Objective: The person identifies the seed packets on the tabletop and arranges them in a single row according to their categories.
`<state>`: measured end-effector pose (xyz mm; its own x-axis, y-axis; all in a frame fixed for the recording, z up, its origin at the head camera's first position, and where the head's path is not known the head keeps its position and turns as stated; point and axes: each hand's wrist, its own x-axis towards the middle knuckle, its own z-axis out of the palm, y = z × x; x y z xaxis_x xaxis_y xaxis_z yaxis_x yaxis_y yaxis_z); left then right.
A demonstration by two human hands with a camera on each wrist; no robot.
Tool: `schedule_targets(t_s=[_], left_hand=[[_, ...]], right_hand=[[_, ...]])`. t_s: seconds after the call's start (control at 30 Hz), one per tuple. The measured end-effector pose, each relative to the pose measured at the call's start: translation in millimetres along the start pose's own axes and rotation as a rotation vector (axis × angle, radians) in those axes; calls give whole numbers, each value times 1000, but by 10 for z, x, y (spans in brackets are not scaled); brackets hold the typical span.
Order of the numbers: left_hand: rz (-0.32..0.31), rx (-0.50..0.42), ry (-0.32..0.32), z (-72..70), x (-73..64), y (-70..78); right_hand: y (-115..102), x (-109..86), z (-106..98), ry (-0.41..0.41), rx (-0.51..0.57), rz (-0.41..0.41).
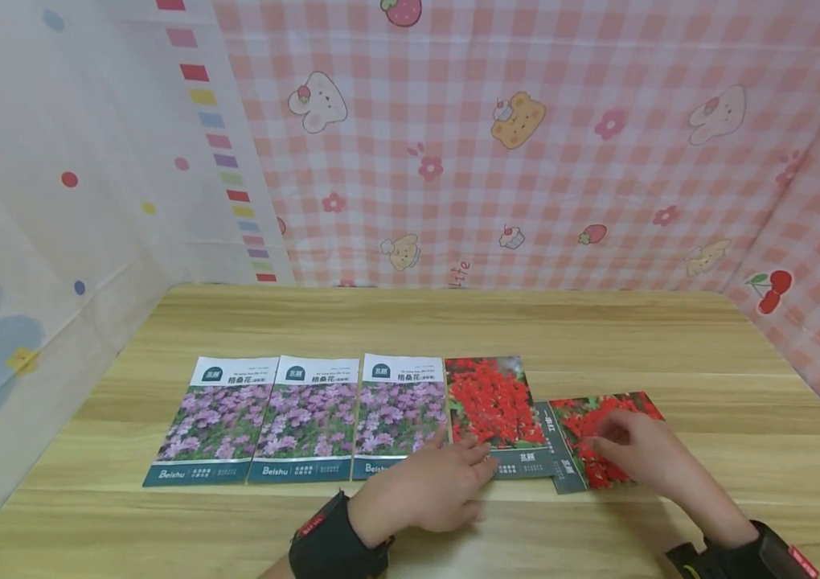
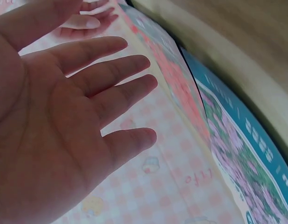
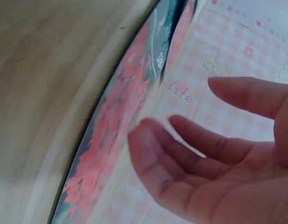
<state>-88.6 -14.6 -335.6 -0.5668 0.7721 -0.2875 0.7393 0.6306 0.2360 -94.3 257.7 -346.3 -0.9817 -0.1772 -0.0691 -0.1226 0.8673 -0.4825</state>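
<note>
Three matching flower seed packets with purple blooms, the left one [image 1: 211, 426], the middle one [image 1: 305, 426] and the third [image 1: 403, 418], lie side by side. Beside them is an upright red-flower seed packet [image 1: 493, 402]. A second red-flower packet [image 1: 573, 422] lies turned sideways, its left end meeting the upright one's lower right corner. My left hand [image 1: 432, 486] is spread palm down over the lower edges of the third and fourth packets; contact is unclear. Above the sideways packet, my right hand [image 1: 637, 450] has loosely bent fingers, with nothing between thumb and fingers [image 3: 148, 154].
The packets lie on a wood-grain table [image 1: 381, 322]. Behind it hangs a pink checked cloth [image 1: 526, 185] with cartoon prints, and a pale cloth [image 1: 113, 201] covers the left side. Both wrists wear black bands, the left band [image 1: 338, 539] near the front edge.
</note>
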Motion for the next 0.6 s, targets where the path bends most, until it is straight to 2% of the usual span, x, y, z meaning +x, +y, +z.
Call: schedule_targets(t_s=[0.17, 0.43, 0.6], left_hand=[[29, 25, 0, 38, 12, 68], [20, 63, -18, 57, 16, 106], [27, 57, -24, 60, 10, 104]], right_hand=[[-6, -38, 14, 14, -86, 7], [-59, -80, 15, -65, -207, 94], [-56, -116, 50, -98, -239, 156]])
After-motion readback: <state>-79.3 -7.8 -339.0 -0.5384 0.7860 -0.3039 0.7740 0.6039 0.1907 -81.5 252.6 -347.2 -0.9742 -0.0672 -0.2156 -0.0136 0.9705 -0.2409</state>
